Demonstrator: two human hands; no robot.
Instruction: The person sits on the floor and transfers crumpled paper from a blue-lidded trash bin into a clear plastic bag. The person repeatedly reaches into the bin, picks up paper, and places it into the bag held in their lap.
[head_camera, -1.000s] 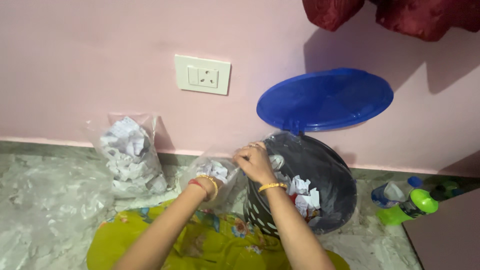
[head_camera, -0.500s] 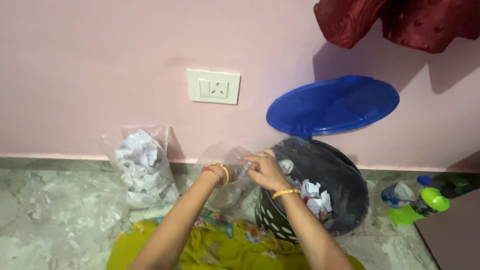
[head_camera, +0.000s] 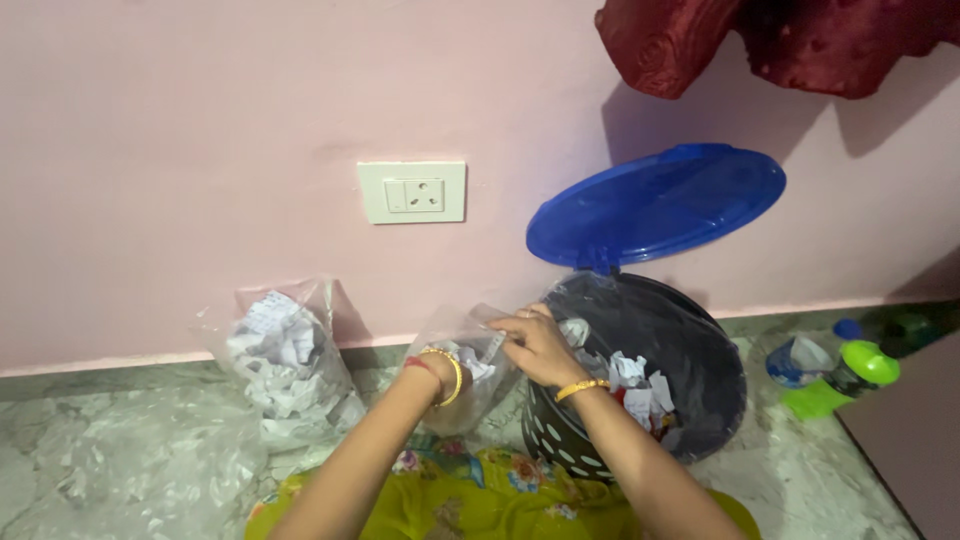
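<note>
A small clear plastic bag (head_camera: 462, 395) with crumpled white paper sits just left of a black perforated waste bin (head_camera: 700, 400). My left hand (head_camera: 470, 362) reaches into the bag's mouth and is mostly hidden behind the plastic. The bag's upper edge is pinched by my right hand (head_camera: 538, 345), beside the bin's rim. Inside the bin lie crumpled paper pieces (head_camera: 635, 385). The bin's blue lid (head_camera: 655, 203) stands raised against the pink wall.
A second clear bag full of crumpled paper (head_camera: 285, 365) leans on the wall at left. Loose clear plastic sheeting (head_camera: 130, 470) lies on the marble floor. A green-capped bottle (head_camera: 845, 380) and a blue-capped bottle (head_camera: 800, 358) lie right of the bin. My green patterned garment (head_camera: 470, 495) is below.
The view shifted and tilted slightly. Both hands stayed at the small bag's mouth, with the bag now held a little nearer the bin's rim.
</note>
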